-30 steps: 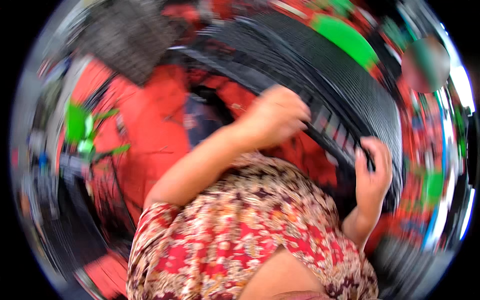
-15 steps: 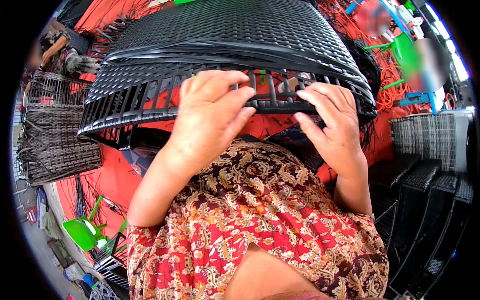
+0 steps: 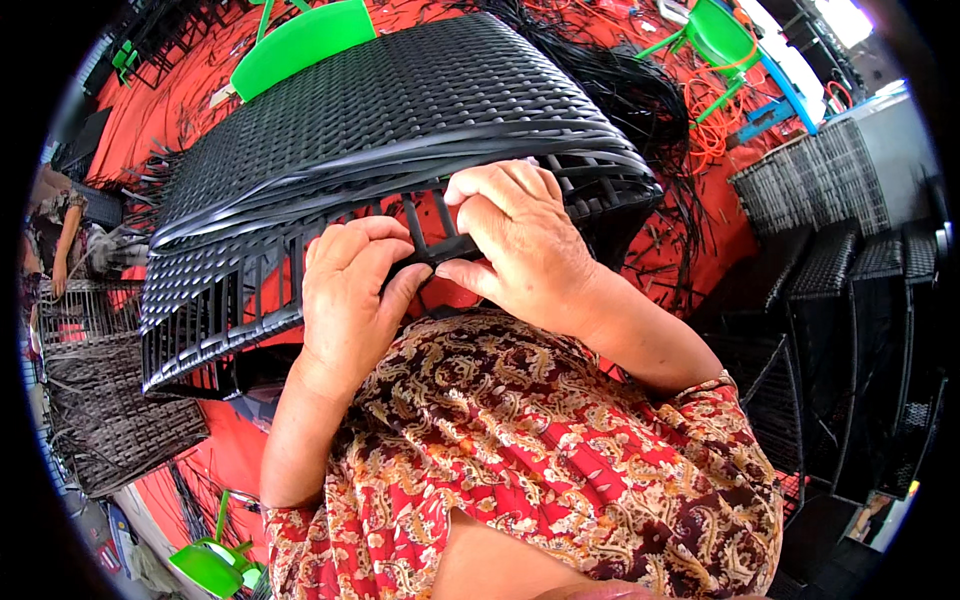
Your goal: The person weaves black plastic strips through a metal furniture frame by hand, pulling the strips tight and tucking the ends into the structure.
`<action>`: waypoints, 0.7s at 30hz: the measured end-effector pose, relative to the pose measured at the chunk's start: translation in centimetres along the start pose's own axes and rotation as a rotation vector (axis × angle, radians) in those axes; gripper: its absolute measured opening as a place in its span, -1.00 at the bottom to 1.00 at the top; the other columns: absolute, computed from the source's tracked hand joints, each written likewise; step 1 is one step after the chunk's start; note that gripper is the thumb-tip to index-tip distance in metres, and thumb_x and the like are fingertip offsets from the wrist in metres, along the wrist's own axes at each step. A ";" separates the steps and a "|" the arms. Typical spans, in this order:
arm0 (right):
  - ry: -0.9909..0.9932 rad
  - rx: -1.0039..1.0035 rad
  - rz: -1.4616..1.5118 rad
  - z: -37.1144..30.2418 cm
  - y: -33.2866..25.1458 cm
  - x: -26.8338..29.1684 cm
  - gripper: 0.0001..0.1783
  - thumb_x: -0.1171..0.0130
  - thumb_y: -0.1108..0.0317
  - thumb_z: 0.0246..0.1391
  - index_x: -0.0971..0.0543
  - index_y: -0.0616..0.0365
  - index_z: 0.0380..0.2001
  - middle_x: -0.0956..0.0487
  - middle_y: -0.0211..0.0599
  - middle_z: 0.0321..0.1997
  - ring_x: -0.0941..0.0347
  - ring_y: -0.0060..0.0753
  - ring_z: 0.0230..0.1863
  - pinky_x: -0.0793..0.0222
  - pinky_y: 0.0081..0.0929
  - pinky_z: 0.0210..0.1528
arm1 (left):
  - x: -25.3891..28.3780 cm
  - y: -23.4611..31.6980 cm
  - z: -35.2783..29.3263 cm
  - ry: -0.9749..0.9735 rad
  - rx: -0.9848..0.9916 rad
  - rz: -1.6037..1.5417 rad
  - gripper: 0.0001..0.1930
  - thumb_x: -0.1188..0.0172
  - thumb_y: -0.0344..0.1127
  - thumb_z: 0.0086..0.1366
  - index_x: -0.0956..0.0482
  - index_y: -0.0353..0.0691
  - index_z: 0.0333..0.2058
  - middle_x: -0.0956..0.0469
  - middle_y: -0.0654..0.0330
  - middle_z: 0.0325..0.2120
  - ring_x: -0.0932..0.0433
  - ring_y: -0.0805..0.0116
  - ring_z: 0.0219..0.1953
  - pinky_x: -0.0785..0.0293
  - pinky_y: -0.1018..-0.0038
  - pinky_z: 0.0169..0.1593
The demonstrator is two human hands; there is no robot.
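Note:
A large black woven rattan furniture piece [image 3: 400, 100] lies across my lap, with a bundle of long flat black strips [image 3: 330, 190] running over its woven face. Along its near edge, upright bars leave open gaps above a strip-wrapped rim [image 3: 450, 247]. My left hand [image 3: 350, 285] closes on that rim, thumb toward me and fingers curled over the far side. Just to the right, my right hand [image 3: 525, 235] pinches the same rim, its thumb almost meeting the left one. Whether a loose strip lies between the fingers is hidden.
Green chairs stand at the back [image 3: 300, 45], at the upper right [image 3: 720, 40] and at the lower left [image 3: 210, 565]. Grey woven pieces [image 3: 110, 420] sit at left, near another person's arm [image 3: 70, 240]. Black woven furniture [image 3: 850, 260] lines the right. Black strips litter the red floor.
Both hands have come together along the rim and closed on it; before, they were farther apart with looser fingers. The view has shifted, so the woven piece appears farther left and tilted.

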State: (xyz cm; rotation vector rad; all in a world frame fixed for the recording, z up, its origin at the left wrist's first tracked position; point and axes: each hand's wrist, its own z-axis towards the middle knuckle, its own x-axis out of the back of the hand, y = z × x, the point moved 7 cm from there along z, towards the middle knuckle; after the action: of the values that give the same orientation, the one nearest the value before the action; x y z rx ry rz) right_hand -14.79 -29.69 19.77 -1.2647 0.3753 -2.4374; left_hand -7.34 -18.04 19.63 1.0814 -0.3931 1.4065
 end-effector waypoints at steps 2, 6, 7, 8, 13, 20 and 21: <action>0.007 0.024 -0.020 -0.3 -0.8 0.1 -0.60 -0.40 0.30 -0.39 -0.43 0.12 -0.44 -0.39 -0.40 -0.18 -0.30 -0.22 -0.12 -0.15 -0.28 -0.06 | 0.3 0.3 -0.5 0.059 -0.050 0.001 -0.77 -0.36 -0.41 -0.11 -0.55 -0.24 -0.42 -0.53 0.23 -0.32 -0.47 0.23 -0.30 -0.35 0.37 -0.18; 0.022 0.044 0.062 -1.5 -0.4 -0.2 -0.61 -0.35 0.35 -0.32 -0.48 0.13 -0.33 -0.40 -0.36 -0.15 -0.33 -0.27 -0.10 -0.19 -0.34 -0.03 | 0.4 0.3 -1.0 0.049 -0.059 -0.039 -0.75 -0.36 -0.52 -0.12 -0.55 -0.23 -0.40 -0.52 0.18 -0.30 -0.47 0.22 -0.28 -0.40 0.41 -0.20; 0.049 0.050 0.015 -1.6 -0.4 0.9 -0.61 -0.35 0.35 -0.31 -0.49 0.10 -0.30 -0.42 -0.36 -0.15 -0.35 -0.28 -0.10 -0.21 -0.34 -0.04 | 0.5 0.2 -1.0 0.031 -0.044 -0.031 -0.76 -0.34 -0.55 -0.10 -0.55 -0.23 -0.39 -0.52 0.18 -0.29 -0.47 0.24 -0.28 -0.40 0.43 -0.20; 0.070 0.060 -0.027 -1.6 -0.3 2.4 -0.61 -0.35 0.36 -0.29 -0.50 0.07 -0.28 -0.43 -0.36 -0.14 -0.37 -0.29 -0.11 -0.22 -0.33 -0.05 | 0.9 0.1 -1.2 0.057 -0.019 -0.036 -0.76 -0.33 -0.56 -0.09 -0.55 -0.23 -0.38 -0.52 0.17 -0.29 -0.47 0.24 -0.27 -0.40 0.43 -0.20; 0.211 -0.132 -0.309 -4.4 4.7 10.9 -0.83 -0.27 0.50 -0.17 -0.60 0.06 -0.41 -0.49 -0.38 -0.30 -0.40 -0.33 -0.24 -0.27 -0.41 -0.14 | 0.5 1.7 1.1 0.068 -0.031 -0.091 -0.80 -0.26 -0.55 0.00 -0.58 -0.25 -0.33 -0.51 0.14 -0.28 -0.47 0.21 -0.22 -0.38 0.40 -0.13; 0.043 -0.193 -0.281 -4.8 6.7 10.0 -0.87 -0.26 0.46 -0.14 -0.61 0.10 -0.41 -0.49 -0.36 -0.32 -0.40 -0.27 -0.25 -0.29 -0.39 -0.17 | -5.3 4.3 6.6 -0.054 -0.196 -0.165 -0.84 -0.26 -0.39 0.05 -0.62 -0.22 -0.33 -0.53 0.16 -0.39 -0.50 0.15 -0.28 -0.39 0.31 -0.17; 0.031 -0.198 -0.285 -4.6 6.9 9.9 -0.88 -0.26 0.45 -0.13 -0.61 0.10 -0.42 -0.49 -0.35 -0.34 -0.41 -0.26 -0.26 -0.30 -0.38 -0.17 | -5.9 4.5 6.8 -0.070 -0.204 -0.166 -0.84 -0.26 -0.38 0.06 -0.63 -0.21 -0.33 -0.53 0.17 -0.42 -0.50 0.15 -0.30 -0.40 0.32 -0.19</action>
State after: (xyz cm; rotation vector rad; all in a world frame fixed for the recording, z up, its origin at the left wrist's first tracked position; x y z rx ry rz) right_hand -22.52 -39.87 21.65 -1.4502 0.4847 -2.7164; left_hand -10.16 -27.68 20.04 0.9743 -0.4760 1.1583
